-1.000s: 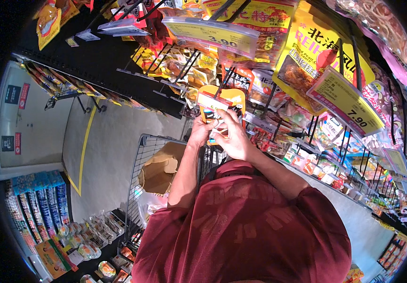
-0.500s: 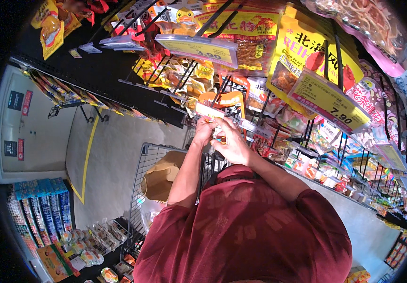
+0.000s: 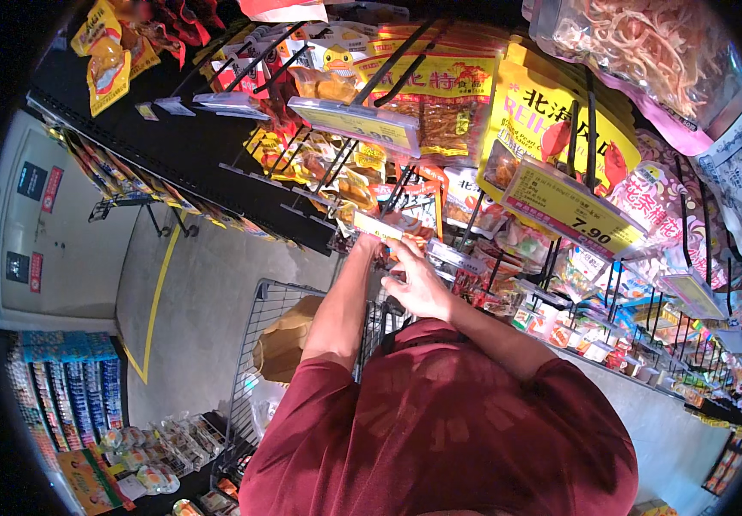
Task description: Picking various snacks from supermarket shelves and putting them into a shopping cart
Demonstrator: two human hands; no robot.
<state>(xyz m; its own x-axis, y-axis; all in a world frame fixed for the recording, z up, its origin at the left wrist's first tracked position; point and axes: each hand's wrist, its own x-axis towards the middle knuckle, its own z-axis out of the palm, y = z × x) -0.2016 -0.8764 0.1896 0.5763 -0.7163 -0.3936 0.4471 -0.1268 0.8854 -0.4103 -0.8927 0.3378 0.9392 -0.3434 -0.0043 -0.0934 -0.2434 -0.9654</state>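
My left hand (image 3: 368,244) reaches up to a small price tag (image 3: 378,225) at the front of a shelf hook. The tag and the wrist hide most of its fingers, so I cannot make out whether it grips anything. Just right of it, my right hand (image 3: 423,282) has its index finger stretched toward the tag and its thumb apart, with nothing seen in it. Orange-and-white snack packets (image 3: 418,202) hang behind the tag. Beside them to the right hang white packets (image 3: 472,202); yellow-wrapped snacks (image 3: 349,172) hang above left.
Large yellow pouches (image 3: 530,112) hang on the upper rack with a yellow price tag (image 3: 569,206). A wire shopping cart (image 3: 255,335) holding a cardboard box (image 3: 287,340) stands at my left. Stacked cartons (image 3: 74,378) and packaged goods (image 3: 160,456) are farther left.
My hands, earlier close together below the tag, have drawn apart slightly. The left has moved forward to the tag; the right has opened its fingers. The view has shifted a little.
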